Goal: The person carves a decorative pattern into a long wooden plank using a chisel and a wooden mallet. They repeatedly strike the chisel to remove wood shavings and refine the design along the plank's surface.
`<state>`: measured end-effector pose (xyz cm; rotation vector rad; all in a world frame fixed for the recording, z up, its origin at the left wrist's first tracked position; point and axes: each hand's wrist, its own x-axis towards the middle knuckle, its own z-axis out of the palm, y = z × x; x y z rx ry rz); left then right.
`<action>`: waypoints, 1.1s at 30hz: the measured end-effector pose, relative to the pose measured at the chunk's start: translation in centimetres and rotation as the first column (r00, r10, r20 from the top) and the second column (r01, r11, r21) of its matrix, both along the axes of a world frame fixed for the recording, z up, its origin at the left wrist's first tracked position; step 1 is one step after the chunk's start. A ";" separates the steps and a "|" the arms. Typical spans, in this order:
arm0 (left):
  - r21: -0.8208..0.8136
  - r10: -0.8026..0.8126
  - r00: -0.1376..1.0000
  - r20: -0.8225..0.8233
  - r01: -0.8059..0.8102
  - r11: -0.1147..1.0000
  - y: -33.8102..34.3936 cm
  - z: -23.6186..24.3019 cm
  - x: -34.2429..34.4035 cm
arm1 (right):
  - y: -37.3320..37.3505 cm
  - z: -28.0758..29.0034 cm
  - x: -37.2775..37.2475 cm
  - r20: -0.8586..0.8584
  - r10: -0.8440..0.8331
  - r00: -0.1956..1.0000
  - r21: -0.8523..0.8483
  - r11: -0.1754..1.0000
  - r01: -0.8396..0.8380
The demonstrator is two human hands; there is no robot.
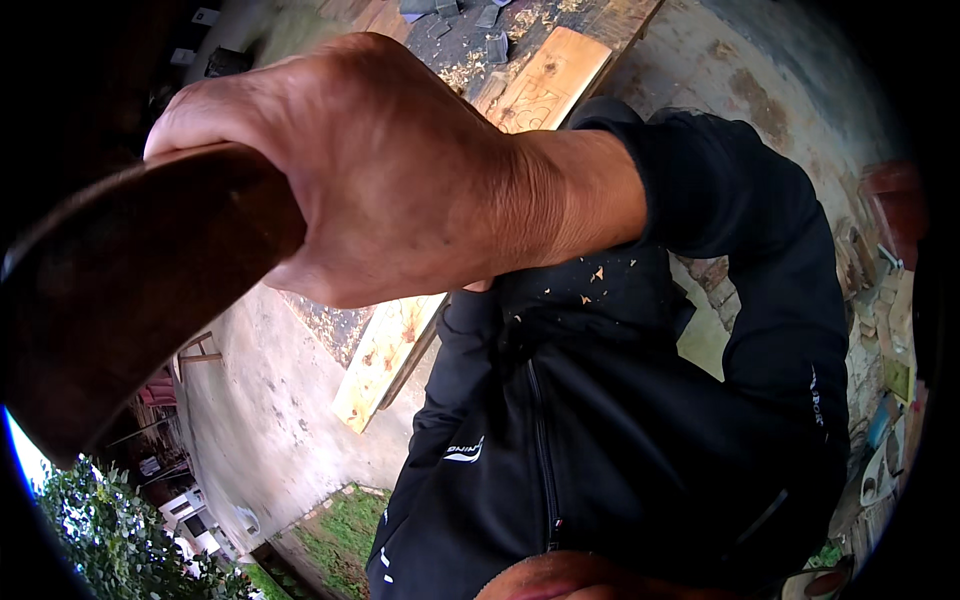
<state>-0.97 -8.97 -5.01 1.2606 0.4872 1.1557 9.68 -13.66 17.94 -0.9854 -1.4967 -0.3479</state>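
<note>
My right hand (400, 180) is raised close to the camera, its fingers wrapped round the narrower end of a dark brown wooden club (140, 270). The club widens away from the hand toward the lower left, and the rest of its grip is hidden. Beneath lies a pale wooden board (560, 70) with outlined patterns, its middle covered by my hand and forearm. Of my left hand (478, 286) only a sliver of skin shows beyond its black sleeve; its fingers are hidden behind my right hand.
The board rests on a dark workbench (625, 18) strewn with wood shavings and several small dark grey pieces (497, 48). A small wooden stool (200, 350) stands at the left on concrete. Stones and rubble (890, 320) lie at the right; grass and a leafy tree (110, 530) show lower left.
</note>
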 end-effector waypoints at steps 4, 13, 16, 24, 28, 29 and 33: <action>0.012 -0.006 1.000 0.017 0.006 1.000 0.2 -0.7 0.1 | -0.3 -3.2 0.0 0.674 -0.258 0.692 -0.008 0.934 0.356; -0.029 -0.005 0.998 0.055 0.007 1.000 -0.5 -1.8 -0.8 | -0.1 -3.3 -0.3 0.695 -0.390 0.605 0.140 0.898 0.418; -0.042 0.048 0.994 0.096 -0.044 0.998 1.3 -0.8 -0.1 | 0.6 -3.6 0.6 0.510 -0.478 0.715 0.243 0.877 0.413; 0.644 0.555 0.810 -0.191 -0.323 0.693 3.2 1.0 -0.5 | -0.2 -5.6 3.2 0.282 -0.256 0.925 -0.155 0.939 0.307; 0.408 0.212 0.951 -0.227 -0.105 0.907 1.6 -2.2 -0.8 | -1.3 -4.6 2.4 0.273 -0.159 0.949 -0.291 0.926 0.239; 0.330 0.167 0.972 -0.168 -0.104 0.938 1.3 -2.8 -0.6 | -1.4 -4.2 2.2 0.266 -0.153 0.952 -0.247 0.944 0.220; 0.196 0.107 0.994 -0.019 -0.101 0.975 1.0 -4.6 -0.3 | -1.5 -1.9 1.0 0.120 -0.142 0.983 -0.113 0.981 0.155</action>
